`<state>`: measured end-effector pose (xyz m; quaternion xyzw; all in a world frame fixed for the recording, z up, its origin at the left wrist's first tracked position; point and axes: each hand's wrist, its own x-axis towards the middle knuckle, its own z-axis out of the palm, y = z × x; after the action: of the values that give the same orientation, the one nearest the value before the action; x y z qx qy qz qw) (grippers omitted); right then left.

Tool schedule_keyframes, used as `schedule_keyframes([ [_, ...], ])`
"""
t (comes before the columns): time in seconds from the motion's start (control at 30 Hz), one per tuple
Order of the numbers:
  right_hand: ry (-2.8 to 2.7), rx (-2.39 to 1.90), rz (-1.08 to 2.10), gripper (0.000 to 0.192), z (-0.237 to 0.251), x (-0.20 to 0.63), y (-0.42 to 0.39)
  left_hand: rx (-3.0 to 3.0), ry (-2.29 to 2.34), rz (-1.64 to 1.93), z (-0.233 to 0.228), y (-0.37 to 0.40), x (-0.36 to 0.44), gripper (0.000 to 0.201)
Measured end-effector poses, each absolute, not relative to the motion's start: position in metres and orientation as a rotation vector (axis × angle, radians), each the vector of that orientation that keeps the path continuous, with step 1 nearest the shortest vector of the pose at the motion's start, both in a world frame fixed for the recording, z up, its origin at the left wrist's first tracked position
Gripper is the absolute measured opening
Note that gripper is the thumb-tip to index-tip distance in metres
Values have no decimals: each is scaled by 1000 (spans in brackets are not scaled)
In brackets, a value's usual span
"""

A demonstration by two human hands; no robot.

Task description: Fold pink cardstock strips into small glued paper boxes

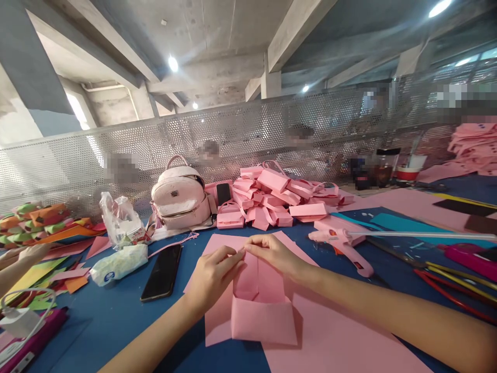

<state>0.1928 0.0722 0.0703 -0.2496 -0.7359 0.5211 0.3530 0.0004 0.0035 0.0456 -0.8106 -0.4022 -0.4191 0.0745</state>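
Paper box [264, 322], one, held by two hands [213, 272] [274, 254], one glue gun [339, 239]

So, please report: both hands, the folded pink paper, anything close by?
Left grip and right grip pinching folded pink paper at its far edge. It sits over flat pink sheets. Pink glue gun lies right of both, apart.

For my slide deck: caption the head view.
Left hand and right hand pinch the far end of a pink paper box.
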Motion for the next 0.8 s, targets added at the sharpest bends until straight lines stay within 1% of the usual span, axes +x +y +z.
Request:
schedule_keyframes([
  [0.07, -1916, -614, 1398, 32, 69, 192, 74, -2453, -1290, -1390, 46, 3, 4, 20],
  [0.17, -1918, -601, 1424, 30, 70, 193, 76, -2431, -1605, -1911, 50, 3, 15, 15],
  [0.23, -1927, -637, 1364, 25, 72, 193, 76, -2377, -1816, -2258, 52, 2, 21, 22],
  [0.3, -1974, -669, 1267, 21, 74, 194, 75, -2409, -1959, -2424, 53, 2, 25, 29],
  [0.4, -2074, -693, 1071, 14, 77, 194, 71, -2511, -2085, -2414, 51, 1, 26, 34],
  [0.5, -2119, -703, 953, 8, 76, 193, 67, -2471, -2049, -2354, 49, -1, 26, 35],
  [0.63, -2109, -662, 956, 5, 75, 191, 63, -2406, -2002, -2210, 50, -2, 27, 32],
  [0.8, -2064, -646, 999, 11, 76, 190, 76, -2356, -1940, -2138, 54, -3, 26, 30],
])
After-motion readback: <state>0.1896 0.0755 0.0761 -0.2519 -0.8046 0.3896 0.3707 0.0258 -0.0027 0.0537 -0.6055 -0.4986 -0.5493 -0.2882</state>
